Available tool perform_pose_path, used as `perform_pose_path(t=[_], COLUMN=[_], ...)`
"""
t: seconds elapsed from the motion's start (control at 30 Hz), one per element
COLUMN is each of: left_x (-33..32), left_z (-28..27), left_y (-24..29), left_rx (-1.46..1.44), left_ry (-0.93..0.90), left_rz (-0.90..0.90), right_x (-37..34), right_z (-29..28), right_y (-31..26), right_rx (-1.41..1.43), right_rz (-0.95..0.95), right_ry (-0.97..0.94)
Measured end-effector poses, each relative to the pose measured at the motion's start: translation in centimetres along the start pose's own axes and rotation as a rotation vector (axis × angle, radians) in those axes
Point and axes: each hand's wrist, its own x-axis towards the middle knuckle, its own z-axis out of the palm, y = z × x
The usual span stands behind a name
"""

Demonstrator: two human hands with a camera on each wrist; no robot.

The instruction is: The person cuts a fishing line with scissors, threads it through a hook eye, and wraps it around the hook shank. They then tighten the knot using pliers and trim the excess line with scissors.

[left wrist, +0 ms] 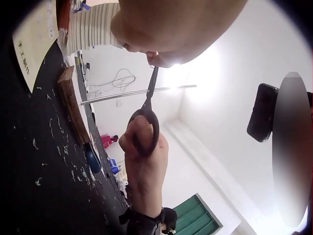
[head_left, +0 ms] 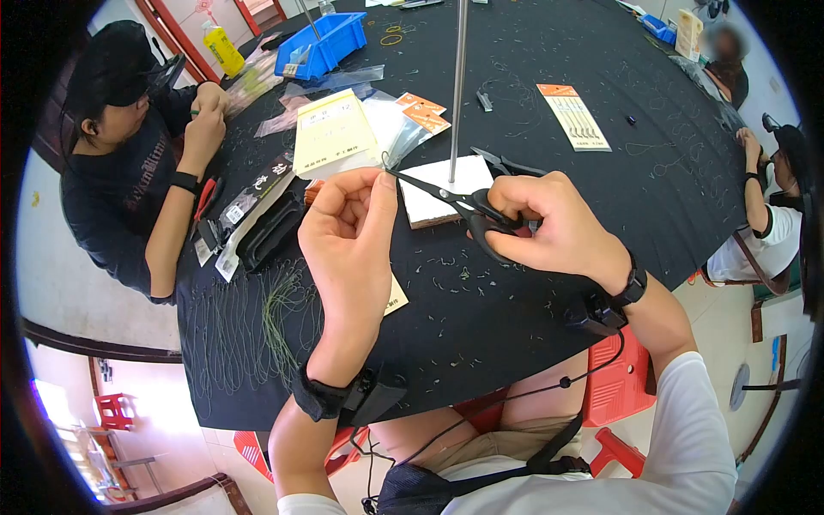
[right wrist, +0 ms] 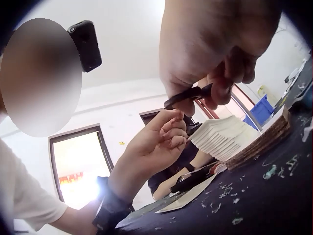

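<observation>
Black-handled scissors (head_left: 477, 209) are gripped by the right hand (head_left: 558, 225), its thumb and fingers through the loops. Their blades point left, and the tips meet the left hand's fingertips. The left hand (head_left: 350, 236) pinches something small and thin between thumb and index finger; a fine loop of line (head_left: 388, 160) rises there. In the left wrist view the scissors (left wrist: 148, 105) stand with blades up against the left hand (left wrist: 171, 29), the right hand (left wrist: 145, 164) below. In the right wrist view the left hand (right wrist: 154, 147) is under the right hand (right wrist: 215, 44).
A metal rod (head_left: 459, 86) rises from a white-topped block (head_left: 421, 202) behind the scissors. Pliers lie beside it. Yellow card packets (head_left: 330, 137), a blue bin (head_left: 322, 47), green line bundles (head_left: 279, 318) and scattered clippings lie on the black tablecloth (head_left: 532, 343). People sit left and right.
</observation>
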Motion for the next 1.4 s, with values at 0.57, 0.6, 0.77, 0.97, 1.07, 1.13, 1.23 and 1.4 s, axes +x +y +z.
perform_pose_path(t=[0.57, 0.6, 0.77, 0.97, 1.07, 1.13, 1.23, 1.4], left_x=[0.00, -0.05, -0.10, -0.05, -0.01, -0.04, -0.04, -0.14], left_z=[-0.23, -0.19, -0.12, -0.30, -0.29, -0.24, -0.23, -0.22], left_y=[-0.19, -0.05, -0.05, -0.15, -0.21, -0.15, -0.13, 0.07], left_rx=[-0.016, -0.014, -0.030, -0.037, -0.040, -0.042, -0.055, -0.050], left_ry=[-0.013, -0.016, -0.028, -0.019, -0.018, -0.009, -0.014, -0.028], left_rz=[-0.064, -0.063, -0.061, -0.060, -0.055, -0.063, -0.055, -0.067], right_x=[0.00, 0.02, -0.03, 0.02, 0.02, 0.02, -0.01, -0.03], right_z=[-0.01, -0.05, 0.03, -0.22, -0.10, 0.05, 0.01, 0.24], right_y=[-0.01, -0.12, 0.00, -0.30, -0.11, -0.01, -0.42, -0.05], right_rx=[0.039, 0.046, 0.047, 0.000, -0.032, 0.033, 0.041, 0.075], right_rz=[0.032, 0.029, 0.005, -0.018, -0.043, 0.009, 0.032, 0.026], right_ry=[-0.021, -0.022, -0.012, -0.038, -0.011, -0.030, -0.042, -0.027])
